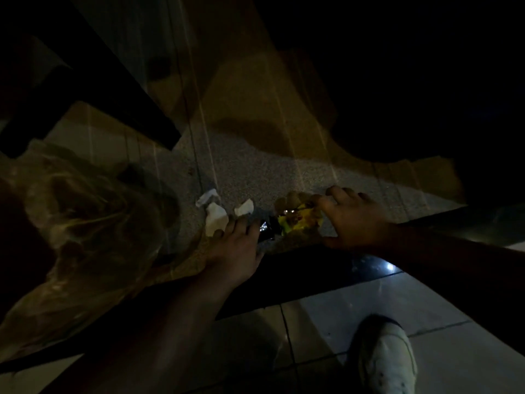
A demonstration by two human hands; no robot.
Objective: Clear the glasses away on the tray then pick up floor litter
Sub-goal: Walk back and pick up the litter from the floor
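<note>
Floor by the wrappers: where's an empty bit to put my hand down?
Bare speckled floor lies beyond the white paper scraps, up to the shadow edge. The glossy tiles between the right arm and the white shoe are free too. It's crowded between the left hand and right hand, around the yellow wrapper.

Litter's all bunched in the middle of the speckled floor strip (255,169). Three paper scraps (216,217) lie on the left of the bunch, a small foil wrapper (265,230) just right of them, then the snack packet (298,220) right of that. Left hand (237,251) sits at the near edge of the scraps & wrapper, fingertips touching them. Right hand (352,220) is on the packet's right side, fingers over its far edge. Plastic bag (79,223) is spread out well left of everything. Shoe (386,359) is nearest the cam, bottom right, on the tiles (443,322) in front of the strip. Dark furniture leg (93,78) behind the bag, upper left.
</note>
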